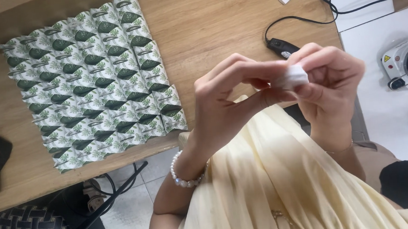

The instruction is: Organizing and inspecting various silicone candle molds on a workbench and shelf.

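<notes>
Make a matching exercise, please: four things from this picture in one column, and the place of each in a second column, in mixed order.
Things:
1. small white piece
2. green leaf-printed packets
3. pearl bracelet
4. black cable

Places:
A. on the left wrist
B. on the wooden table, toward its far right end
C. pinched between the fingertips of both hands, left hand and right hand
D. in overlapping rows on the left part of the table

Pairs: 1-C, 2-D, 3-A, 4-B
</notes>
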